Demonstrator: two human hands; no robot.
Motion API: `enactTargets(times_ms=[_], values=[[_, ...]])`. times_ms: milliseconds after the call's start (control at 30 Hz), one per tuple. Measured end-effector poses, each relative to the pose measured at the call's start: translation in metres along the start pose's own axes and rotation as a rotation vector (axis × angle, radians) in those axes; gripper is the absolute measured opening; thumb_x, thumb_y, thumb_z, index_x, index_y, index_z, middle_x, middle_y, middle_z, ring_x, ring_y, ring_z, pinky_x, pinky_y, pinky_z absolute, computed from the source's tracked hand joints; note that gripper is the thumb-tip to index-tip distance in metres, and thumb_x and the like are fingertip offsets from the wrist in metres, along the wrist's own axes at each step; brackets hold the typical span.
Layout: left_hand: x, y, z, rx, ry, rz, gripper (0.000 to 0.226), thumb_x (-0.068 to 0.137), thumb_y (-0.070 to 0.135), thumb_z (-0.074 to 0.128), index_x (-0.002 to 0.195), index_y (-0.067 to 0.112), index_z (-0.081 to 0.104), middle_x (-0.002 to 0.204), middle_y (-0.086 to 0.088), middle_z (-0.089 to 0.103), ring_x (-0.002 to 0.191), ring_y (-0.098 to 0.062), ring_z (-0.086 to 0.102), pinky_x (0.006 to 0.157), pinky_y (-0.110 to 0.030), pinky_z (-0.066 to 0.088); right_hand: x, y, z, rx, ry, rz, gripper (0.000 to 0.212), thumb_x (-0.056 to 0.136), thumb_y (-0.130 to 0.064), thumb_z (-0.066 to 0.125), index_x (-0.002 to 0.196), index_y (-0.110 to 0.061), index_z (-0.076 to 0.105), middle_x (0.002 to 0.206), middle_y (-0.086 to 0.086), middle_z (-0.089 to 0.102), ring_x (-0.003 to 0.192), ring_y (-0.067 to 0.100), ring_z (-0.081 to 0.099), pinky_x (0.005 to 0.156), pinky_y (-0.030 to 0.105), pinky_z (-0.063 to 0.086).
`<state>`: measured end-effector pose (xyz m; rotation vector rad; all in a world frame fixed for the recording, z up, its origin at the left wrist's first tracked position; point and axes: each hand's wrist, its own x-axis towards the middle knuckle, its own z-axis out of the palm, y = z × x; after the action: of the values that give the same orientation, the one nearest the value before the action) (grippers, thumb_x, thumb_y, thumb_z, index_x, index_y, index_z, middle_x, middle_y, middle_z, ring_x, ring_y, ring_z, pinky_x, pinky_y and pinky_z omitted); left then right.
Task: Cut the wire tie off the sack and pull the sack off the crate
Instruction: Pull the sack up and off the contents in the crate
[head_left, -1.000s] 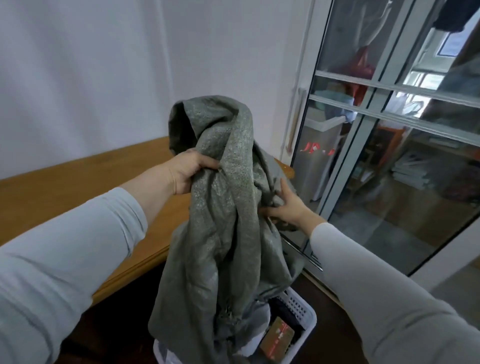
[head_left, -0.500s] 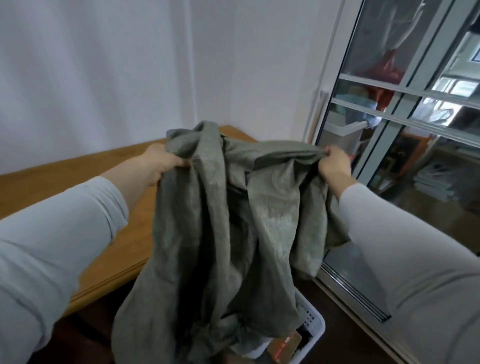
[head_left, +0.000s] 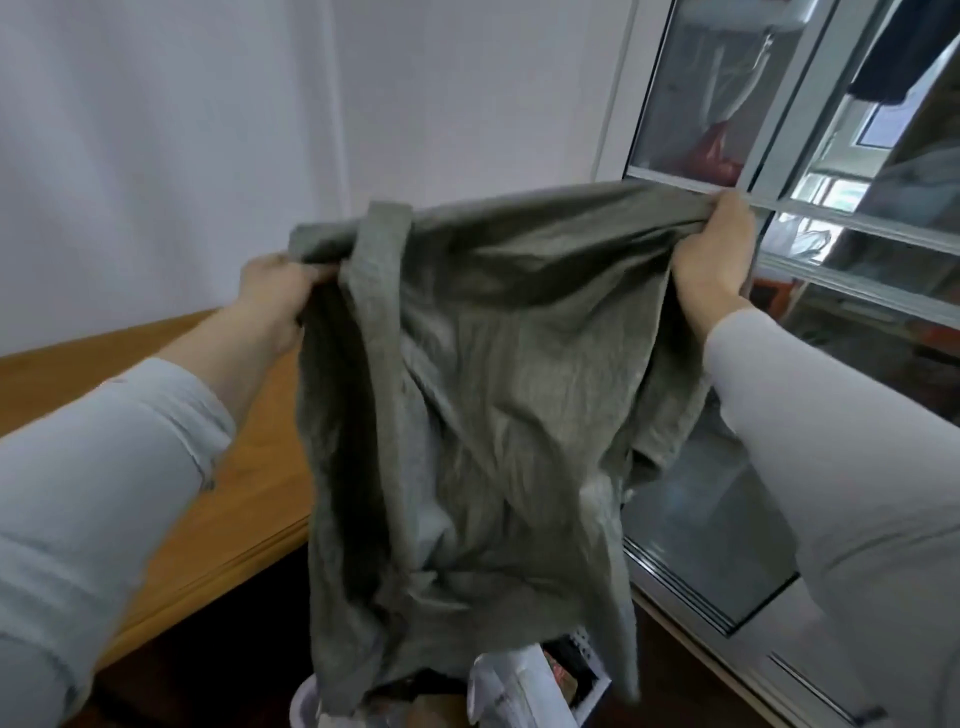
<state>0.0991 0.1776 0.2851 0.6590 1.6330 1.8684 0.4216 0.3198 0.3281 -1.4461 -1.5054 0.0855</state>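
A home, it seems: a wooden table (head_left: 249, 467) lies below the left hand (head_left: 275, 296), and a sliding glass door (head_left: 773, 119) behind the right hand (head_left: 714, 249) shows hung clothes (head_left: 904, 57).

The sack (head_left: 493, 389) hung between the left hand (head_left: 275, 296) and right hand (head_left: 714, 254), over the crate (head_left: 583, 640). A table (head_left: 249, 467) stood left, a door (head_left: 769, 119) right.

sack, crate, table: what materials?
Sack: likely woven plastic, grey-green with a faint sheen; fine weave, stiff creases. Crate: probably white moulded plastic; perforated wall. Table: wood or veneer, satin finish; visible grain, profiled edge.
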Motion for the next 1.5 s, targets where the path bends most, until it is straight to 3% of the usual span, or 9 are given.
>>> enactTargets(times_ms=[133,333,467,667,833,1000,1167,1333,1500], values=[[-0.007,-0.024,-0.002,0.503,-0.108,0.041,0.030,0.080,0.008,0.071,0.108,0.002,0.065,0.102,-0.011,0.065,0.088,-0.021,0.062,0.076,-0.029,0.046,-0.011,0.032,0.018,-0.320,-0.509,-0.130,0.037,0.085,-0.001,0.046,0.121,0.004,0.053,0.127,0.027,0.055,0.117,0.040,0.052,0.098,0.040,0.041],[0.012,0.022,0.029,0.195,-0.055,0.118,0.022,0.084,0.002,0.061,0.070,0.019,0.057,0.074,-0.001,0.060,0.059,-0.011,0.053,0.040,-0.014,0.046,0.017,0.019,-0.004,0.050,-0.042,0.130,0.040,0.090,-0.002,0.036,0.128,0.000,0.048,0.130,0.020,0.055,0.122,0.032,0.050,0.099,0.030,0.036],[0.011,-0.002,0.023,0.301,-0.076,-0.050,0.015,0.087,-0.004,0.054,0.078,0.008,0.052,0.075,-0.012,0.057,0.055,-0.018,0.055,0.047,-0.030,0.053,0.000,0.047,0.007,-0.287,-0.526,-0.042,0.037,0.088,-0.001,0.045,0.124,0.002,0.054,0.126,0.027,0.057,0.118,0.040,0.052,0.099,0.038,0.040],[0.025,0.022,0.031,-0.042,0.036,0.057,0.016,0.082,-0.007,0.052,0.083,0.008,0.058,0.078,-0.011,0.061,0.069,-0.024,0.062,0.049,-0.025,0.057,0.029,0.027,-0.018,-0.012,-0.088,0.024,0.043,0.085,-0.002,0.041,0.127,-0.003,0.052,0.129,0.022,0.055,0.121,0.035,0.050,0.103,0.034,0.036],[0.017,-0.003,0.036,0.251,-0.068,-0.101,0.015,0.086,-0.001,0.055,0.100,0.004,0.055,0.083,-0.016,0.059,0.062,-0.020,0.057,0.039,-0.027,0.053,0.010,0.041,-0.005,-0.346,-0.483,-0.036,0.036,0.093,-0.011,0.045,0.123,0.007,0.053,0.128,0.029,0.055,0.120,0.041,0.051,0.099,0.039,0.041],[0.002,0.010,0.059,0.035,-0.230,0.025,0.019,0.079,-0.008,0.055,0.089,0.008,0.059,0.082,-0.008,0.062,0.074,-0.018,0.060,0.054,-0.020,0.055,0.017,0.000,-0.003,0.193,-0.382,0.245,0.034,0.091,-0.011,0.038,0.115,0.000,0.060,0.093,0.012,0.063,0.070,0.021,0.058,0.044,0.018,0.052],[-0.047,0.006,0.103,0.309,-0.861,0.112,0.048,0.070,0.012,0.079,0.113,0.014,0.057,0.101,0.010,0.070,0.094,-0.001,0.066,0.081,-0.018,0.053,-0.013,-0.051,0.006,0.449,-0.661,0.186,0.028,0.092,-0.008,0.042,0.112,-0.001,0.060,0.071,-0.005,0.050,0.062,0.008,0.049,0.065,0.025,0.047],[-0.043,0.003,0.148,0.271,-0.382,0.377,0.050,0.068,0.041,0.074,0.107,0.010,0.065,0.113,-0.008,0.069,0.107,-0.021,0.064,0.097,-0.039,0.050,-0.032,-0.085,-0.001,0.874,-0.741,0.059,0.024,0.075,0.011,0.050,0.083,-0.008,0.064,0.074,0.006,0.063,0.069,0.019,0.061,0.062,0.026,0.049],[-0.033,0.040,0.149,-0.006,-0.211,0.132,0.023,0.086,0.020,0.062,0.108,0.016,0.057,0.103,-0.009,0.065,0.092,-0.025,0.064,0.078,-0.037,0.055,-0.037,-0.033,-0.013,0.040,-0.705,-0.345,0.140,0.053,-0.044,0.087,0.148,-0.031,-0.014,0.157,0.009,-0.021,0.146,0.030,-0.013,0.115,0.051,0.003]])
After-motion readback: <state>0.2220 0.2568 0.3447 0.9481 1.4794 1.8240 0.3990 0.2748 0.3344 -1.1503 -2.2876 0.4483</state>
